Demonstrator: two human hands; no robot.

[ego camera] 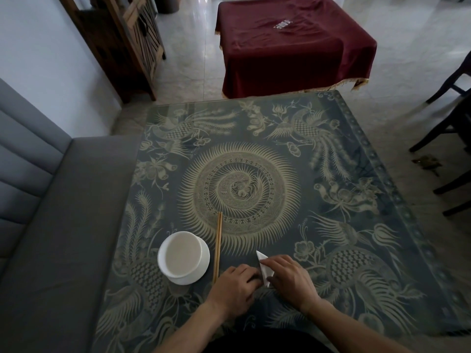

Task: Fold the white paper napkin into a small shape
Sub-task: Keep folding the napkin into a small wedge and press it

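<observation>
Glass-topped patterned table [254, 123] is carrying the small white folded paper napkin [263, 266] between my hands, its long axis running away from me, left hand [235, 289] and right hand [290, 277] both pinching it.

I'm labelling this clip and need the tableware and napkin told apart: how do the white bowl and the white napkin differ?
The bowl is round and stands on a saucer; the napkin is a flat, pointed folded shape on the table. The bowl stands untouched left of the chopsticks; the napkin lies right of them, between the left hand and right hand, both on it. Both are white.
</observation>
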